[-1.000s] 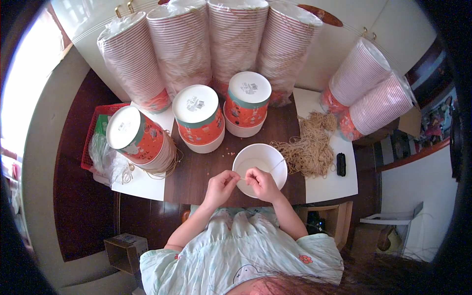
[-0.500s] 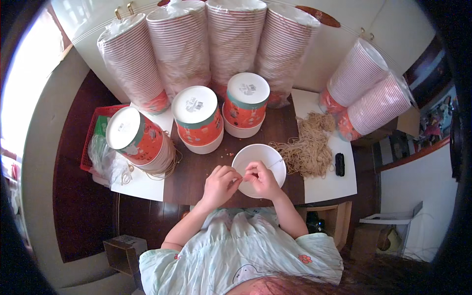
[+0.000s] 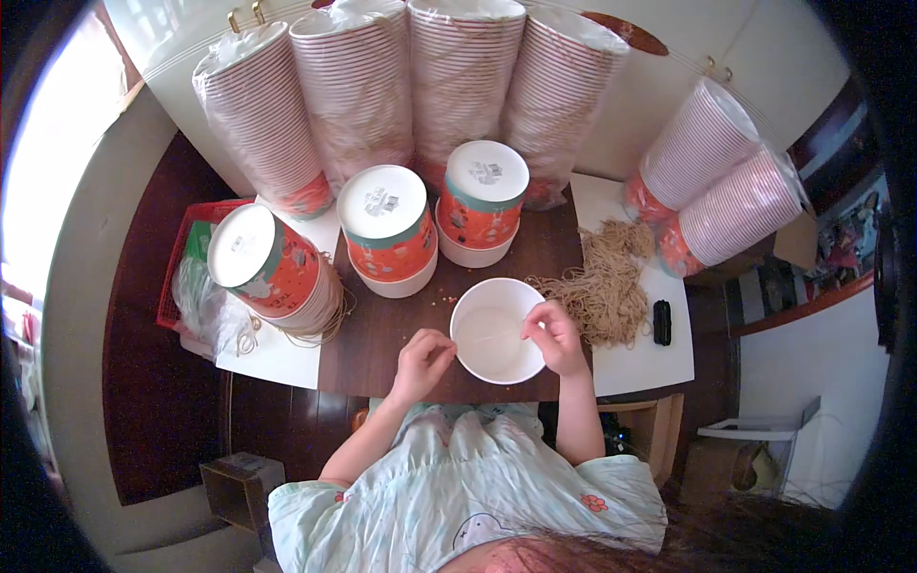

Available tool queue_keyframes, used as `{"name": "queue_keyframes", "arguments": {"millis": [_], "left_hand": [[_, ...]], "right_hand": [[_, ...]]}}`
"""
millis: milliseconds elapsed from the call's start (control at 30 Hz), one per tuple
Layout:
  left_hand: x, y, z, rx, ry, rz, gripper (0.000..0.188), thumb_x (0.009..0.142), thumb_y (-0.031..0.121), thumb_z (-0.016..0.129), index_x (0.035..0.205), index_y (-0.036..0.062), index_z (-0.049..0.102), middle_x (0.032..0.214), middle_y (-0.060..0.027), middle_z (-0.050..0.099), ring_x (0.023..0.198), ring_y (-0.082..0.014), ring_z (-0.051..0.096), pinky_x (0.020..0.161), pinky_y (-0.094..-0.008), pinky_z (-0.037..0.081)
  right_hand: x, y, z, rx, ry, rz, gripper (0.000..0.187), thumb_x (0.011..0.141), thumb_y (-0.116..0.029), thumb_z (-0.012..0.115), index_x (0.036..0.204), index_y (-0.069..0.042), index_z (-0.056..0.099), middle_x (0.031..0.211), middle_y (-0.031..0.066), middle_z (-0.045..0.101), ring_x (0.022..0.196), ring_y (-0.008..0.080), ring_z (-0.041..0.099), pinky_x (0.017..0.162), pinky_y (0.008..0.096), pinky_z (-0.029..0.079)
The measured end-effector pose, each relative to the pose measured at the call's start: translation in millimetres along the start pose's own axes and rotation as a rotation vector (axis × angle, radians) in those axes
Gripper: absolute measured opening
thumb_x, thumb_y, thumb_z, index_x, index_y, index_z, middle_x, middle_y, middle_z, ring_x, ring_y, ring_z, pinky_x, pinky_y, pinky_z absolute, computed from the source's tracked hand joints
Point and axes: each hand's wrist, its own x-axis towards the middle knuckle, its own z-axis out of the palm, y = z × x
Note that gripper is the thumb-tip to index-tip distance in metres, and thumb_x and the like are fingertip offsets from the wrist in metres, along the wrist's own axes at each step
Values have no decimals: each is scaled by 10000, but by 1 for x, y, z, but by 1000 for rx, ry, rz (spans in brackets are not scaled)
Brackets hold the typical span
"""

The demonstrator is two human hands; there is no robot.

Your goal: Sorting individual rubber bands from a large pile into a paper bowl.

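Observation:
In front of me an open white paper bucket (image 3: pixel 489 358) stands upright on the brown tabletop. My left hand (image 3: pixel 423 366) is closed in a pinch at the bucket's left rim. Over its right side my right hand (image 3: pixel 557 339) has thumb and fingers pressed together. A faint pale line, perhaps a thin cord, shows inside the bucket between the hands; what either pinch holds is too small to make out. To the right lies a loose pile of beige cords (image 3: pixel 611 286).
Upside-down orange paper buckets (image 3: pixel 386 253), (image 3: pixel 482 224) stand behind, with a stack (image 3: pixel 287 277) at left. Tall plastic-wrapped bucket stacks (image 3: pixel 458 76) line the back, others (image 3: pixel 702 138) the far right. A black case (image 3: pixel 662 323) and a red basket (image 3: pixel 172 286) flank the table.
My hands were close together over the bucket's near side; they have moved apart, the right one to the right and slightly up. The bucket has barely shifted.

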Motion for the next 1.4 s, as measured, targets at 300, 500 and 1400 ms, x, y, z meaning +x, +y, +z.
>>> {"name": "queue_keyframes", "arguments": {"millis": [300, 500, 1400], "left_hand": [[-16, -23, 17, -519, 34, -300, 60, 813, 50, 582, 862, 16, 592, 823, -17, 595, 699, -60, 529, 626, -189, 430], [-16, -16, 14, -527, 44, -263, 89, 815, 43, 576, 901, 23, 581, 823, -20, 599, 744, -62, 547, 660, -190, 442], [-15, -13, 11, -162, 25, -196, 78, 807, 61, 586, 859, 4, 580, 762, -66, 614, 659, -107, 580, 586, -232, 466]], "right_hand": [[0, 19, 25, -1087, -439, 4, 225, 761, -212, 585, 951, -93, 600, 927, 80, 572, 932, 255, 529, 843, 398, 382], [6, 25, 43, -1001, -449, -47, 133, 764, -222, 578, 837, -111, 590, 888, 34, 558, 903, 219, 520, 802, 374, 376], [6, 26, 47, -871, -393, -90, 100, 732, -162, 604, 740, -82, 544, 758, 49, 572, 775, 233, 554, 688, 366, 401]]}}
